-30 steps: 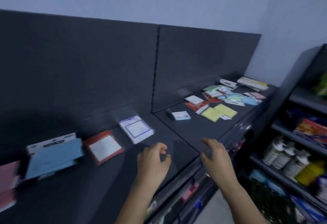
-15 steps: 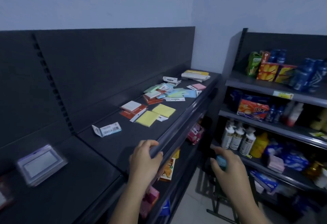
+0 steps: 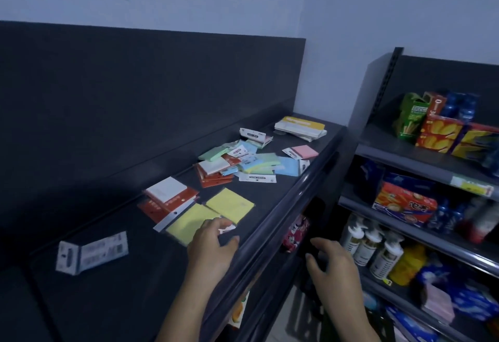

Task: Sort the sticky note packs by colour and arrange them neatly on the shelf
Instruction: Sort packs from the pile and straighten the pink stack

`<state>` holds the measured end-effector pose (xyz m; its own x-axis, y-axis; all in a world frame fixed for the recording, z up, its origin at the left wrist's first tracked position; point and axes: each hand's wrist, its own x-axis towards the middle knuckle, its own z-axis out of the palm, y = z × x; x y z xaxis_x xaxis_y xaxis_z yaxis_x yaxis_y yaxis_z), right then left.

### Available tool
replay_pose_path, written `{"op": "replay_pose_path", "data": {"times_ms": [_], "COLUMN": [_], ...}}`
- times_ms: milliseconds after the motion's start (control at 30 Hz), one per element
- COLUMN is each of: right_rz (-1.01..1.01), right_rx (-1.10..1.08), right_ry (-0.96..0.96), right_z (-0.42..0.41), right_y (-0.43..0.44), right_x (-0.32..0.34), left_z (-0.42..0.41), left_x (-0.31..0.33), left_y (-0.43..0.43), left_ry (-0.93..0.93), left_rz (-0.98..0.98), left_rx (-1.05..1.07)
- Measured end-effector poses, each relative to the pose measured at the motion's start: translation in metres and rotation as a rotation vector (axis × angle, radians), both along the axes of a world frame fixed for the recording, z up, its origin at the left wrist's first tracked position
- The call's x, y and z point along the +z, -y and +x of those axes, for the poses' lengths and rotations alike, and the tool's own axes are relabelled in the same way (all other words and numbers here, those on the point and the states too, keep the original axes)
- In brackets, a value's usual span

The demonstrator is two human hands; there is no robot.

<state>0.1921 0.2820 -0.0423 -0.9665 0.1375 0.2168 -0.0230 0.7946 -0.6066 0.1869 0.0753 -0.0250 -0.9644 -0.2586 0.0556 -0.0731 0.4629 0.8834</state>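
Note:
Sticky note packs lie scattered on the dark top shelf [image 3: 283, 206]. Two yellow packs [image 3: 229, 206] lie nearest, beside red-and-white packs [image 3: 168, 195]. Farther back sits a mixed heap of green, blue and red packs [image 3: 243, 163], a pink pack [image 3: 303, 151], and a yellow-topped stack [image 3: 301, 127] in the corner. A white pack [image 3: 91, 254] lies alone at the left. My left hand [image 3: 213, 244] hovers at the near edge of the yellow packs, fingers loosely curled, holding nothing. My right hand [image 3: 332, 263] hangs in front of the shelf edge, fingers relaxed and empty.
A second shelf unit [image 3: 421, 163] stands at right with snack boxes [image 3: 442, 133], bottles [image 3: 375, 247] and packets. Lower shelves under the top one hold coloured goods [image 3: 295, 232]. A dark back panel [image 3: 151, 104] rises behind the shelf.
The view has swung right along the shelf and closer to the scattered packs. My left hand has reached forward to the yellow packs; my right hand stays off the shelf edge.

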Motion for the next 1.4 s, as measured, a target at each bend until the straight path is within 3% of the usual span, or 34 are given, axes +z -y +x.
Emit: {"op": "replay_pose_path", "data": {"times_ms": [400, 600, 767, 867, 1000, 1233, 1333, 1400], "right_rz": [-0.052, -0.101, -0.068, -0.02, 0.042, -0.128, -0.283, -0.369], "right_rx": [0.275, 0.606, 0.87, 0.904, 0.909, 0.856, 0.796, 0.771], "right_ry": [-0.029, 0.043, 0.141, 0.21, 0.311, 0.409, 0.48, 0.531], "right_z": [-0.133, -0.194, -0.231, -0.245, -0.247, -0.248, -0.252, -0.253], "right_y": [0.028, 0.083, 0.141, 0.172, 0.202, 0.226, 0.228, 0.229], "right_x": [0.006, 0.004, 0.001, -0.009, -0.021, -0.035, -0.034, -0.032], "left_z": [-0.107, -0.12, -0.111, -0.109, -0.117, -0.134, -0.136, -0.138], "left_x": [-0.016, -0.026, -0.027, -0.024, -0.026, -0.014, -0.009, -0.011], "left_y": [0.021, 0.057, 0.089, 0.096, 0.1, 0.107, 0.113, 0.115], "left_ry": [0.128, 0.102, 0.234, 0.341, 0.392, 0.102, 0.035, 0.04], "left_rz": [-0.108, -0.083, -0.18, -0.181, 0.12, 0.816, 0.927, 0.902], "left_rx": [0.173, 0.505, 0.767, 0.854, 0.801, 0.841, 0.898, 0.914]}}
